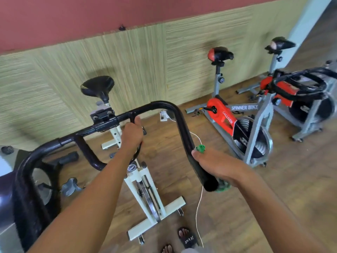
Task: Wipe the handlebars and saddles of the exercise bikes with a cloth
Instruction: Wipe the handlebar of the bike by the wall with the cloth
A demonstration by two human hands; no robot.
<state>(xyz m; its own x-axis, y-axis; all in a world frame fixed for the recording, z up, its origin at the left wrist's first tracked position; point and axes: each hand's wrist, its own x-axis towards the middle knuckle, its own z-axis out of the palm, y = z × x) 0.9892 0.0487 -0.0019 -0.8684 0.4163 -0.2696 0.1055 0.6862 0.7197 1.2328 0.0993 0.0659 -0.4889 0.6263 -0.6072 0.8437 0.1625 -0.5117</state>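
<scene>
A black handlebar [169, 108] of a white-framed exercise bike [144, 181] fills the middle of the head view. My left hand [132, 134] grips an inner prong of that handlebar near the centre clamp. My right hand [217, 166] is wrapped around the right end grip, pressing a green cloth [200, 148] against it; bits of cloth stick out above and below my fingers. The bike's black saddle [97, 86] stands beyond the bar, near the wall.
Two red and grey spinner bikes stand to the right: one [235, 123] with a black-red saddle [219, 53], another [299, 88] further right with its saddle [280, 43]. A white cord [197, 212] hangs down to the wooden floor. My sandalled feet [187, 238] are at the bottom.
</scene>
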